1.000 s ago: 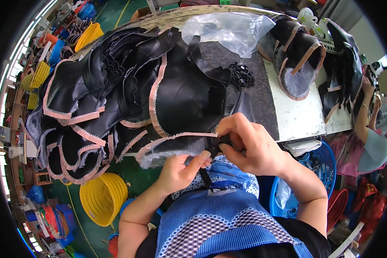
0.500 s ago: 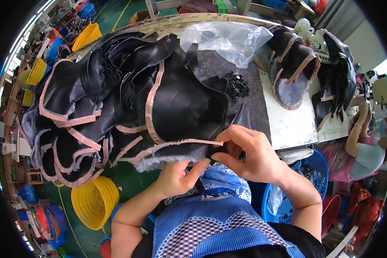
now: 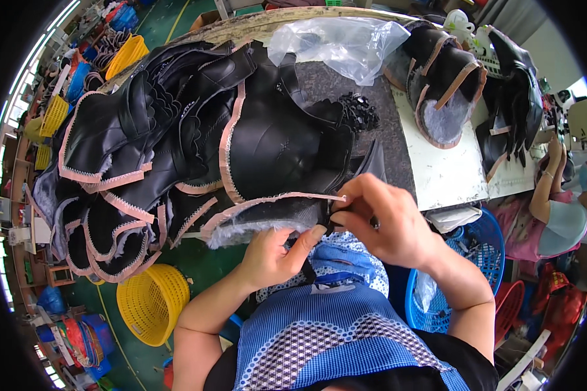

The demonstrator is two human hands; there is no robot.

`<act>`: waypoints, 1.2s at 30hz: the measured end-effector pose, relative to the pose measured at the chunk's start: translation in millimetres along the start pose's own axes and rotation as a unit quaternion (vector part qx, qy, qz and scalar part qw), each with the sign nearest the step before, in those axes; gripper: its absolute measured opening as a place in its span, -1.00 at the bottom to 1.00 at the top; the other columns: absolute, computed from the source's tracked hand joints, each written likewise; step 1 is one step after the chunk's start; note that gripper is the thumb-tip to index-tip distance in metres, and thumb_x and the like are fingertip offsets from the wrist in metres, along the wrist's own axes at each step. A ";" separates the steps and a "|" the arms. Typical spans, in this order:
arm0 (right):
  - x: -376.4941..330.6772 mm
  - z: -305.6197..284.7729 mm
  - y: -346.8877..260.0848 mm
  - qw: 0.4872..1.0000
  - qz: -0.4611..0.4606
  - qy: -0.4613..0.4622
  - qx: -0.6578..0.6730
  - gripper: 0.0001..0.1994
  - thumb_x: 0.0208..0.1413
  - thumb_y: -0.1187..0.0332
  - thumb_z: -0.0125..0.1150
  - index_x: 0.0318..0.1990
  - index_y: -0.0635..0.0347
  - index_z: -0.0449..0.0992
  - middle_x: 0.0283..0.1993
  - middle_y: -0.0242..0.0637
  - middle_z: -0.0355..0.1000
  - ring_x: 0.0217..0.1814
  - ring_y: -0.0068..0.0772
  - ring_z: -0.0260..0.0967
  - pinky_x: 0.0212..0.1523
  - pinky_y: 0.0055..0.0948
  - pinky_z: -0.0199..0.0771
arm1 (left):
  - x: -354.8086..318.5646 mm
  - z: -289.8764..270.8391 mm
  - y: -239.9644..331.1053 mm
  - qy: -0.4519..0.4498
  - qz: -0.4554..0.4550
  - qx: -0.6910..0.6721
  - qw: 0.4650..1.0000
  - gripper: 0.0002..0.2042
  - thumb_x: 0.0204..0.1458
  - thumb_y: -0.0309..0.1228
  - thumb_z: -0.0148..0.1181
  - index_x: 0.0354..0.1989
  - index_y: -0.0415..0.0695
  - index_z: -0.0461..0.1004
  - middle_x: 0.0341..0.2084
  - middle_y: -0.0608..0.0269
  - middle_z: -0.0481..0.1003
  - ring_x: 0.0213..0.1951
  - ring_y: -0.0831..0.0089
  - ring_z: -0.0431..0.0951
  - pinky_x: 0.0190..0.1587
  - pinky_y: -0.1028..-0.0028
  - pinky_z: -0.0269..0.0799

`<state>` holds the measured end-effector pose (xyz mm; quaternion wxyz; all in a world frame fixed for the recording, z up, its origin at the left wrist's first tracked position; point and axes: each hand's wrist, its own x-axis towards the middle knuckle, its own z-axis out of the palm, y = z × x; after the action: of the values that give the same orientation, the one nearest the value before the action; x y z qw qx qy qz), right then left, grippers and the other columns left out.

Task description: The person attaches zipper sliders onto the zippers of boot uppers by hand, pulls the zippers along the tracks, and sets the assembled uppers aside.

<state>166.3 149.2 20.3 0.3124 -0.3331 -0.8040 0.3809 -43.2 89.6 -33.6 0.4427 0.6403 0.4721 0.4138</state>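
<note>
At the table's near edge I hold a black boot upper [image 3: 274, 153] with a pink zigzag-stitched edging and grey fur lining [image 3: 248, 232]. My left hand [image 3: 274, 259] pinches its lower edge, thumb on top and fingers curled under the fur. My right hand [image 3: 391, 225] has its thumb and forefinger closed at the right end of the edging, close to the left thumb. Whatever small part sits between the right fingertips is too hidden to make out. More black uppers [image 3: 101, 140] with the same edging lie heaped to the left.
Beyond the hands lie small black shiny pieces [image 3: 359, 112] and a clear plastic bag [image 3: 339, 47]. Another fur-lined upper [image 3: 445, 120] rests on a white board [image 3: 430, 176]. Below are a yellow basket [image 3: 153, 306] and a blue basket [image 3: 496, 260]. A co-worker [image 3: 551, 225] sits at right.
The view has shifted slightly, with the tabletop now higher in the picture. Both hands keep hold of the same upper; the right hand's fingers have lifted a little at the edging's end.
</note>
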 end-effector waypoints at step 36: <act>-15.0 -14.3 9.0 0.987 0.074 0.007 0.140 -0.85 0.04 0.54 0.21 -0.33 0.31 0.32 -0.51 -0.12 0.36 -0.51 -0.08 0.39 -0.51 -0.27 0.33 | 13.8 20.8 11.9 -0.024 0.009 -0.074 0.997 -0.82 0.14 -0.47 0.20 -0.11 -0.24 0.50 -0.42 0.33 0.46 -0.36 0.56 0.43 -0.26 0.55 0.34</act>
<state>188.6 147.8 16.6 0.3328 -0.3468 -0.7137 0.5094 -17.7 97.3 -26.2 0.4966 0.6197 0.4239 0.4356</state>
